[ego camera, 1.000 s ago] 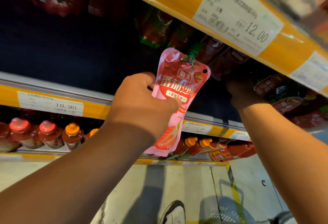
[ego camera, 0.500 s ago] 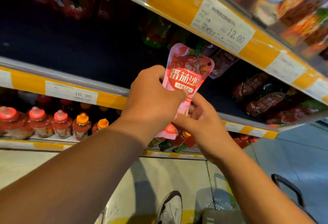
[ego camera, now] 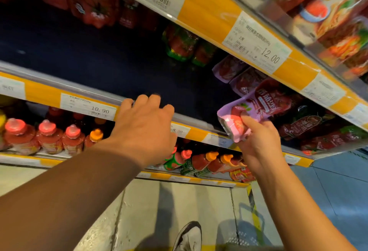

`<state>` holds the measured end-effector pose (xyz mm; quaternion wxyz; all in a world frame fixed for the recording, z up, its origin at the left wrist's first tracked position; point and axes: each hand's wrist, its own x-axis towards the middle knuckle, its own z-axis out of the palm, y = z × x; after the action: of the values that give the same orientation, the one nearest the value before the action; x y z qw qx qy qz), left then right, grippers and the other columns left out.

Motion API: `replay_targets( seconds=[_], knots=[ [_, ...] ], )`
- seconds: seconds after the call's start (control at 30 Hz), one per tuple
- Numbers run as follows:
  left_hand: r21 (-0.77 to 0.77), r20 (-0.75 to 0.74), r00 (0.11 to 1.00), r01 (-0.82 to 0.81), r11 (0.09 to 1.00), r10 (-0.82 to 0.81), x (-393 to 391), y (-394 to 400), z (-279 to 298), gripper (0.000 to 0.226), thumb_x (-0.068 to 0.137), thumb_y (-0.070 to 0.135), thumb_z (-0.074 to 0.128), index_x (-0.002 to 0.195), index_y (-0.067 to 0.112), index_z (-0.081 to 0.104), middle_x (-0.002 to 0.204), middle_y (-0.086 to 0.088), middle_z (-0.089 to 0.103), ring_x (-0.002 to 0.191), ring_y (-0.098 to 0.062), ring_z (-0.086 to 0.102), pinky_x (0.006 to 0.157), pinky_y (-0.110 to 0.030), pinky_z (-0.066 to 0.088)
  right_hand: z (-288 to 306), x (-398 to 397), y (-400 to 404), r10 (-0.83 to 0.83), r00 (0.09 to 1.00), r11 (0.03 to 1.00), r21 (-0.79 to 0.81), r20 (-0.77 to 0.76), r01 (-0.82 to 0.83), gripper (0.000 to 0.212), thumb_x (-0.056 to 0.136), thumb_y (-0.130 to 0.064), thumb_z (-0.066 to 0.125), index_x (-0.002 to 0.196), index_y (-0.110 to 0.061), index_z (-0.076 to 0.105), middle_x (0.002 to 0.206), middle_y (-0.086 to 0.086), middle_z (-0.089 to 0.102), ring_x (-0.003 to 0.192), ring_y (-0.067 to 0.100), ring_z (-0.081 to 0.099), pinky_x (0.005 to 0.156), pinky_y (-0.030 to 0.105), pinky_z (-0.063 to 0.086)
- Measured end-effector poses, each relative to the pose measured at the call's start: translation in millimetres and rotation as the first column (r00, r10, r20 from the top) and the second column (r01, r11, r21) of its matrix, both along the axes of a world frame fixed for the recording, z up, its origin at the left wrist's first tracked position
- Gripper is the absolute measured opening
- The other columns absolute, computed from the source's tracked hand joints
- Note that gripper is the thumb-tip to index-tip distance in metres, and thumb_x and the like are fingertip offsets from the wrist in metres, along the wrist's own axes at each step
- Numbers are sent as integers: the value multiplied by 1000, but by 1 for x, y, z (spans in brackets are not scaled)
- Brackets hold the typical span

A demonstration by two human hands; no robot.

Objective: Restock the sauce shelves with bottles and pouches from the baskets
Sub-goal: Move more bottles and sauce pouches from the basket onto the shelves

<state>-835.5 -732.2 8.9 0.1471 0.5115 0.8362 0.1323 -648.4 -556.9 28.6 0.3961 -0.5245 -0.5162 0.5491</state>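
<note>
My right hand (ego camera: 258, 143) pinches the bottom end of a pink and red tomato sauce pouch (ego camera: 258, 103), tilted with its top toward the right part of the middle shelf. Similar pouches (ego camera: 239, 75) lie there in a row. My left hand (ego camera: 145, 123) holds nothing; its fingers rest loosely curled over the yellow front edge of the middle shelf (ego camera: 45, 95). The stretch of that shelf behind my left hand is dark and bare.
Red sauce bottles with pink and orange caps (ego camera: 47, 135) fill the lower shelf. More bottles (ego camera: 199, 163) lie further right. Packets (ego camera: 328, 21) fill the top shelf. The upper shelf's yellow edge with price tags (ego camera: 256, 45) overhangs the pouches. My shoe (ego camera: 187, 236) is on the floor.
The pouch passed from my left hand to my right hand, which carried it right toward the pouch row. My left hand let go and dropped to the shelf edge.
</note>
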Motion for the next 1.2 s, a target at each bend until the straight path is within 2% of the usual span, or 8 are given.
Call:
replay_targets(
  seconds=[0.13, 0.3, 0.5, 0.67, 0.83, 0.9, 1.03, 1.2],
  knots=[
    [-1, -12, 1000, 1, 1000, -1, 1, 3, -6, 62, 95, 69, 45, 148, 36, 40, 160, -5, 31, 143, -29, 33, 120, -51, 27, 1, -13, 24, -29, 998, 997, 76, -53, 33, 43, 92, 1, 73, 133, -9, 63, 121, 11, 76, 105, 24, 76, 86, 36, 62],
    [36, 4, 999, -47, 998, 47, 2, 8, -8, 67, 94, 76, 35, 148, 37, 43, 162, -4, 32, 144, -28, 33, 120, -52, 28, -15, -26, 47, -43, 999, 981, 190, -28, 48, 58, 86, 9, 74, 138, -12, 60, 132, 10, 70, 121, 27, 68, 106, 49, 54],
    [61, 8, 998, -70, 996, 70, 3, 10, -11, 66, 95, 75, 31, 145, 36, 48, 161, -4, 34, 143, -27, 34, 120, -51, 27, -33, -19, 50, -6, 991, 936, 350, 135, -42, 52, 79, -4, 81, 124, -25, 65, 123, -1, 74, 116, 18, 70, 104, 47, 56],
    [40, -12, 998, -60, 997, 61, 3, 10, -12, 68, 94, 76, 29, 148, 38, 42, 163, -2, 30, 145, -26, 31, 121, -50, 25, -32, -14, 55, -31, 953, 901, 421, 303, -104, 50, 86, -9, 83, 131, -17, 62, 124, -3, 72, 112, 12, 70, 101, 37, 57],
    [42, -19, 998, -58, 997, 59, 2, 8, -12, 67, 94, 76, 29, 148, 38, 40, 161, 0, 30, 144, -23, 30, 121, -48, 24, -29, -30, 80, -39, 912, 898, 414, 409, -147, 51, 85, -14, 82, 130, -20, 59, 124, -2, 69, 118, 18, 66, 108, 48, 53],
    [42, -22, 998, -57, 997, 58, 2, 8, -13, 67, 95, 76, 29, 148, 38, 40, 160, 1, 30, 144, -23, 30, 120, -47, 24, -25, -37, 88, -16, 903, 903, 393, 429, -171, 53, 83, -13, 84, 131, -20, 60, 127, 0, 69, 118, 18, 66, 107, 46, 53],
    [26, -31, 998, -48, 999, 49, 1, 10, -13, 67, 95, 76, 29, 150, 39, 36, 163, -1, 26, 146, -24, 28, 121, -47, 23, -20, -51, 103, 9, 902, 891, 405, 432, -204, 65, 85, -9, 82, 143, -7, 53, 134, 3, 63, 121, 19, 62, 104, 30, 51],
    [17, -41, 998, -43, 999, 43, 2, 10, -13, 64, 95, 76, 29, 146, 39, 37, 161, -1, 25, 144, -24, 28, 121, -48, 24, -26, -68, 130, -42, 871, 866, 452, 489, -212, 90, 71, -31, 88, 147, -6, 48, 144, 13, 59, 132, 26, 57, 112, 37, 46]
  ],
)
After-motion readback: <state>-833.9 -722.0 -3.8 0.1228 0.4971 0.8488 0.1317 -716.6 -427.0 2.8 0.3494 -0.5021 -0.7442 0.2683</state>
